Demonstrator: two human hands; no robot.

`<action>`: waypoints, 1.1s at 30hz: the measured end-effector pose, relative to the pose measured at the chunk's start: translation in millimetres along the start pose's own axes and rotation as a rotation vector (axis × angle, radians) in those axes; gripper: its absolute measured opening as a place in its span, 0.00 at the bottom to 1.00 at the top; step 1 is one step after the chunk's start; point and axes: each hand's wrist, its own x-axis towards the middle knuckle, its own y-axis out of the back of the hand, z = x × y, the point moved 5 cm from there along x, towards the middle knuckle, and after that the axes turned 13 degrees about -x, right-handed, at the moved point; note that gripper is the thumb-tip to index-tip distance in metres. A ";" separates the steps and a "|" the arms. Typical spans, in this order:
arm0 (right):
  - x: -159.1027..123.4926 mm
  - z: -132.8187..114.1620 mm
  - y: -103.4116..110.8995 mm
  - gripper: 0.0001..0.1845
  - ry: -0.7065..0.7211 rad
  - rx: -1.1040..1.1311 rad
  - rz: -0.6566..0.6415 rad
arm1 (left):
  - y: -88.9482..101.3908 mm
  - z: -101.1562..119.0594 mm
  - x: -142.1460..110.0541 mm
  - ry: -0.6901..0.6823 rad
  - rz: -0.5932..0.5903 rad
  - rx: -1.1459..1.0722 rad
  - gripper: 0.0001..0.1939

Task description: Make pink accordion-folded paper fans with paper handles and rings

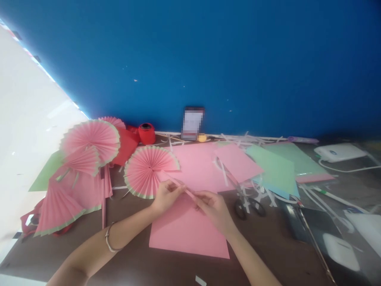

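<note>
My left hand (169, 195) pinches a narrow pink paper strip (188, 192) between thumb and fingers. On the same strip, further right, my right hand (213, 208) is closed in a pinch too. A flat sheet of pink paper (189, 234) lies under both hands; whether the strip is joined to it is hidden by my fingers. Just beyond my left hand lies a round pleated pink paper fan (145, 167) with a pale green rim. Scissors (248, 206) with black handles rest to the right of my right hand.
More pleated fans (89, 141) are heaped at the left beside a red roll (147, 134). A phone (193, 124) leans on the blue wall (208, 59). Green paper (270, 169), paper scraps and a white device (341, 152) with a cable lie at the right.
</note>
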 end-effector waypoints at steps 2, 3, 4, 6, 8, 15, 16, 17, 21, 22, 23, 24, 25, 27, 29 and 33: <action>1.0 3.1 -0.1 0.19 -0.010 0.001 -0.019 | 2.6 -1.3 0.9 0.000 0.044 -0.002 0.14; 1.8 4.4 -0.2 0.19 -0.014 -0.005 -0.030 | 2.9 -2.7 1.1 0.013 0.054 -0.016 0.14; 2.7 5.4 -0.3 0.19 -0.015 -0.010 -0.038 | 2.7 -4.1 1.2 0.024 0.058 -0.031 0.14; 4.3 6.1 -0.5 0.18 -0.011 -0.008 -0.050 | 1.5 -5.9 1.0 0.037 0.055 -0.061 0.13; 5.4 5.6 -0.5 0.17 -0.006 0.000 -0.054 | -0.2 -7.1 0.6 0.045 0.040 -0.092 0.13; 5.3 4.5 0.1 0.18 -0.015 0.033 -0.065 | 3.5 -10.9 1.6 0.114 0.075 -0.179 0.19; 5.4 5.3 0.7 0.19 -0.019 0.038 -0.068 | 5.6 -11.1 2.6 0.111 0.086 -0.189 0.20; 5.6 6.3 1.3 0.19 -0.024 0.041 -0.075 | 8.1 -11.3 3.6 0.104 0.101 -0.203 0.20; 5.7 8.6 3.0 0.18 -0.030 0.033 -0.126 | 16.8 -13.6 7.0 0.090 0.134 -0.257 0.18; 5.4 8.7 3.4 0.18 -0.027 0.030 -0.136 | 17.8 -14.2 7.5 0.097 0.129 -0.260 0.18; 5.1 8.8 3.9 0.17 -0.026 0.026 -0.142 | 18.3 -14.6 7.8 0.104 0.123 -0.266 0.17; 4.7 9.2 4.6 0.17 -0.026 0.024 -0.145 | 18.5 -14.8 8.1 0.113 0.116 -0.279 0.17; 4.5 9.8 5.2 0.16 -0.025 0.023 -0.145 | 18.5 -14.6 8.4 0.121 0.112 -0.299 0.17; 4.4 11.6 6.5 0.15 -0.020 0.026 -0.141 | 19.0 -13.4 8.9 0.129 0.118 -0.348 0.17; 4.8 14.1 7.5 0.15 -0.014 0.025 -0.143 | 20.0 -11.9 9.5 0.130 0.134 -0.382 0.17; 6.6 19.0 9.9 0.15 -0.030 0.019 -0.155 | 22.0 -10.6 11.4 0.135 0.140 -0.399 0.16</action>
